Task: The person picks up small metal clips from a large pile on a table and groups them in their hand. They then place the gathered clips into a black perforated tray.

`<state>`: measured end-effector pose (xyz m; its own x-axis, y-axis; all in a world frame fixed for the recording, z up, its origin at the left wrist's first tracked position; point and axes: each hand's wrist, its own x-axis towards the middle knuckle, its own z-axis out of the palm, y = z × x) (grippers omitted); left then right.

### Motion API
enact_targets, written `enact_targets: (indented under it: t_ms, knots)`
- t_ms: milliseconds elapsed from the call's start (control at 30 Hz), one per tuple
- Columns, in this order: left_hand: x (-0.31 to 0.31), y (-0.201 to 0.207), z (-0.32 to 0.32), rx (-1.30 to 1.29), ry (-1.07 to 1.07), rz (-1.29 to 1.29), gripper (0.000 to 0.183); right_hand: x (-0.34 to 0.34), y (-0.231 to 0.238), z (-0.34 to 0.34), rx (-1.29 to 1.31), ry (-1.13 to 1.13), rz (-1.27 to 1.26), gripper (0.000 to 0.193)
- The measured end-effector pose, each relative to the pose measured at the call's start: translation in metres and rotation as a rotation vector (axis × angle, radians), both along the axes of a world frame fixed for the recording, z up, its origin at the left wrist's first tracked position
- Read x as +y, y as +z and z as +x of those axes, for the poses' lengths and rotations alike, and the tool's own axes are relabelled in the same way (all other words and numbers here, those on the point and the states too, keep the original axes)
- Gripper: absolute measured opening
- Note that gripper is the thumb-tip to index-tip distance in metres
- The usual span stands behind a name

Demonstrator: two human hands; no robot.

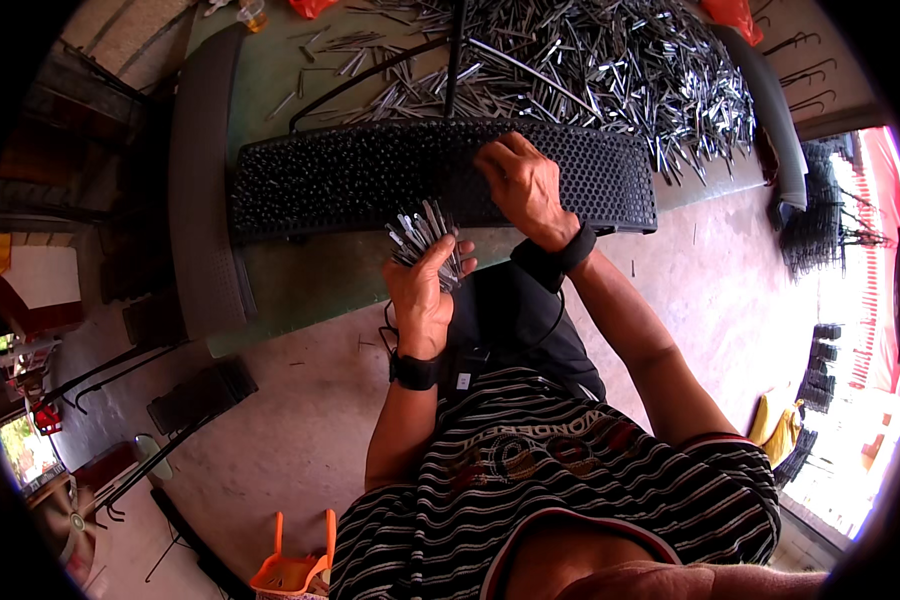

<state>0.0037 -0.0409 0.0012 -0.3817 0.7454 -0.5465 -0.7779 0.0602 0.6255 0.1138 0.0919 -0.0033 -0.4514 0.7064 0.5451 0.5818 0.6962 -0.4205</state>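
Left hand (422, 290) grips a bundle of slim silver metal pins (422, 235) above the green table's (300, 280) near edge. Right hand (525, 185), fingers closed, presses the long black perforated plastic block (370, 175), apparently seating a pin. Next insertion requires alignment with an unfilled hole.

One black perforated tray (370, 175) is seen at upper centre. Two hands are counted: the left hand (422, 290) and the right hand (525, 185). The metal pins (620, 70) in the upper-right heap cannot be counted.

The single head view looked steeply down from above the person's chest, facing toward twelve o'clock over the green worktop (300, 280). It sat close to the forearms, which entered from six o'clock. The fisheye bent straight edges near the rim, and a black border ringed the picture
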Motion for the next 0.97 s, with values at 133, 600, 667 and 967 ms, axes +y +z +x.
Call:
enact_targets:
  t_ms: [133,600,667,967]
  knots:
    - [0.002,0.001,0.004,0.043,0.009,0.028,0.018,-0.026,0.014,0.004,0.187,0.023,-0.577,0.020]
    - [-0.002,0.000,0.008,0.072,-0.016,-0.012,0.015,-0.018,0.006,-0.014,0.592,-0.038,-0.455,0.013]
    - [-0.003,0.000,0.008,0.075,-0.015,-0.023,0.014,-0.017,0.000,-0.017,0.572,-0.021,-0.439,0.011]
    - [-0.004,-0.007,0.005,0.051,-0.007,-0.002,0.014,-0.010,-0.002,-0.009,-0.095,0.092,-0.065,0.013]
